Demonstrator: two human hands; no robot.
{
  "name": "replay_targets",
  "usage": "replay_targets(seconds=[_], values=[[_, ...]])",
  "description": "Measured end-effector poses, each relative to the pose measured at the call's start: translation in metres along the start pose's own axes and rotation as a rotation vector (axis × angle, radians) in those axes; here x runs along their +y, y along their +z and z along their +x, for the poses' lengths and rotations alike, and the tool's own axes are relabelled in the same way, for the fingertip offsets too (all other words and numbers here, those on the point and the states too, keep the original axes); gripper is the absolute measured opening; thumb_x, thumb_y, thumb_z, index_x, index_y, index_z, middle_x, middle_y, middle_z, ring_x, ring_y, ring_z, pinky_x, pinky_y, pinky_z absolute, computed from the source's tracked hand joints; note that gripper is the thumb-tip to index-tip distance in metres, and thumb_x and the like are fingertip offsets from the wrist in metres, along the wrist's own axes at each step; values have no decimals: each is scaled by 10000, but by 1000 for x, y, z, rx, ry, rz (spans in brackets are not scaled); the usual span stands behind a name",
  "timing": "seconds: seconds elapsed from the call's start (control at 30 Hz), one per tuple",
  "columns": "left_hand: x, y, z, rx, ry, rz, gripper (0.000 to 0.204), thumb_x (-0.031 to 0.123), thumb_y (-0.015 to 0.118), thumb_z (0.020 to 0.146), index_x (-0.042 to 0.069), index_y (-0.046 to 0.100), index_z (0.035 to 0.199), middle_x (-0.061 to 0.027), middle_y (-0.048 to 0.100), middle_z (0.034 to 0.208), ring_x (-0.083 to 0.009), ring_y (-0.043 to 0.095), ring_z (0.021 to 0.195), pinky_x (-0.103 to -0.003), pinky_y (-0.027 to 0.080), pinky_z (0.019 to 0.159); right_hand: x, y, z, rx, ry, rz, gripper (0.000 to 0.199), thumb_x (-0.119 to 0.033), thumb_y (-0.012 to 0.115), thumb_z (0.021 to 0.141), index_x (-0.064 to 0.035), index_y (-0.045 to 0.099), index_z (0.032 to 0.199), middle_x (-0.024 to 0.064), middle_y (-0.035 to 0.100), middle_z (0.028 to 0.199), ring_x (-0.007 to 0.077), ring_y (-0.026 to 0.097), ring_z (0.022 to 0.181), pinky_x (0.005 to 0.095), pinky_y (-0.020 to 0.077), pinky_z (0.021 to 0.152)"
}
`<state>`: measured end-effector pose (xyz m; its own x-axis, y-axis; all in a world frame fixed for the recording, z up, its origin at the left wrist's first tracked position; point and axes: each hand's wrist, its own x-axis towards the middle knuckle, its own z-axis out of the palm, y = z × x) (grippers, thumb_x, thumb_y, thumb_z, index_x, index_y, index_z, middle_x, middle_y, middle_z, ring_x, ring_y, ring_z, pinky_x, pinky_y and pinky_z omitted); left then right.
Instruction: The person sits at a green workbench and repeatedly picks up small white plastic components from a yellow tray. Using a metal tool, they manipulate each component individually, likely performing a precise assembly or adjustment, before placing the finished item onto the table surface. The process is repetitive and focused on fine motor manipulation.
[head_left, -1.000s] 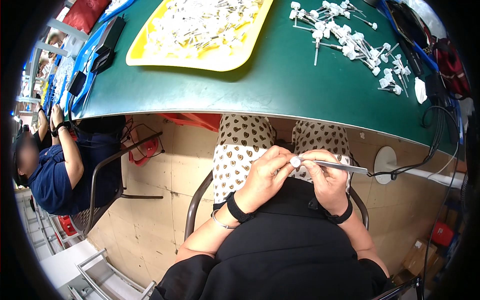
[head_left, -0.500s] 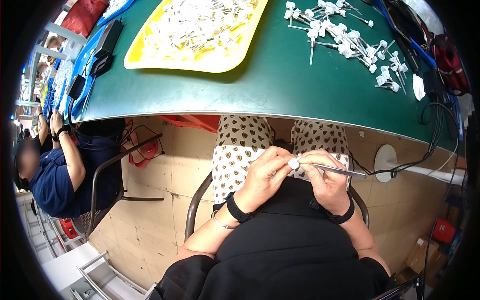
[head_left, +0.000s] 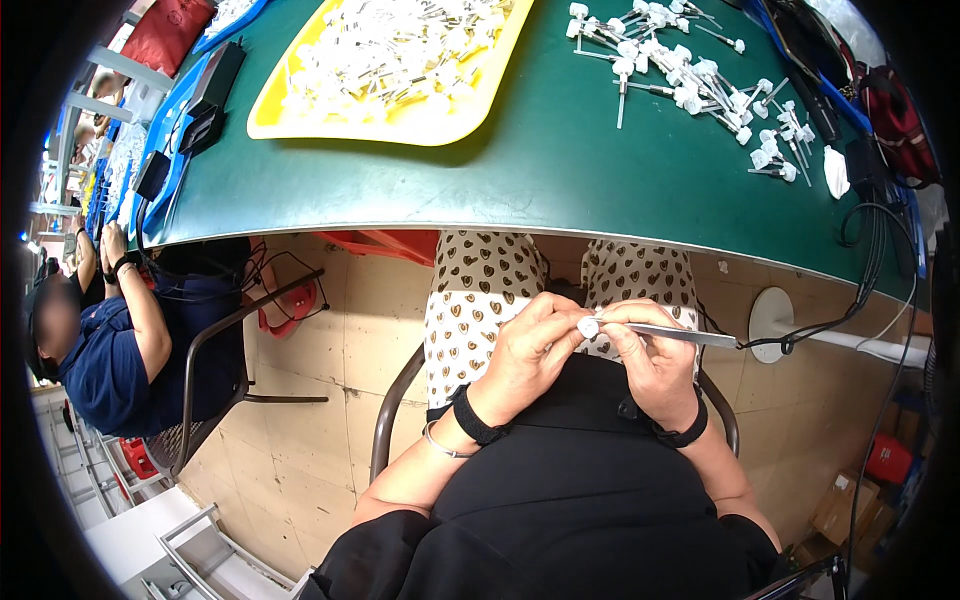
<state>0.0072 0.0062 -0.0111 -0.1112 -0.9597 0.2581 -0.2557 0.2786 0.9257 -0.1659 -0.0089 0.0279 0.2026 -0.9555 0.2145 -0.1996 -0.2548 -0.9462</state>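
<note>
Below green table (head_left: 560, 170), both hands (head_left: 530, 350) (head_left: 655, 365) pinch white-capped metal pin (head_left: 640, 330).

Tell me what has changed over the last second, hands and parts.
Hardly anything. Both hands stay together over the lap: the left hand still pinches the small white cap, and the right hand still holds the thin metal rod against it. Nothing was picked up or let go. The yellow tray and the loose white parts on the green table lie as before.

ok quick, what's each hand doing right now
Left hand: closed, fingertips pinching the small white cap.
Right hand: closed around the thin metal rod, which meets the cap.
</note>
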Motion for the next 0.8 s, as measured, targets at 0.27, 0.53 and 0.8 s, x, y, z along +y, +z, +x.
replay_targets(seconds=[0.27,0.53,0.8], values=[[0,1,0,4,14,35,165,-29,750,839,6,724,998,-106,691,937,-223,677,820,-306,549,705,2,1,-4,17,65,32,69,4,663,936,24,688,996,99,701,905,146,655,742,272,525,655],[1,1,0,1,24,72,149,-26,757,832,10,719,971,-108,692,928,-233,677,808,-312,545,690,1,3,-6,43,126,53,53,-14,654,955,14,690,983,70,691,861,115,631,715,256,499,631],[-2,1,0,-6,65,110,171,-2,740,845,43,716,1008,-79,661,935,-233,689,792,-321,567,672,2,1,-6,32,143,26,53,-15,648,959,15,689,971,61,682,831,114,616,687,256,489,619]])
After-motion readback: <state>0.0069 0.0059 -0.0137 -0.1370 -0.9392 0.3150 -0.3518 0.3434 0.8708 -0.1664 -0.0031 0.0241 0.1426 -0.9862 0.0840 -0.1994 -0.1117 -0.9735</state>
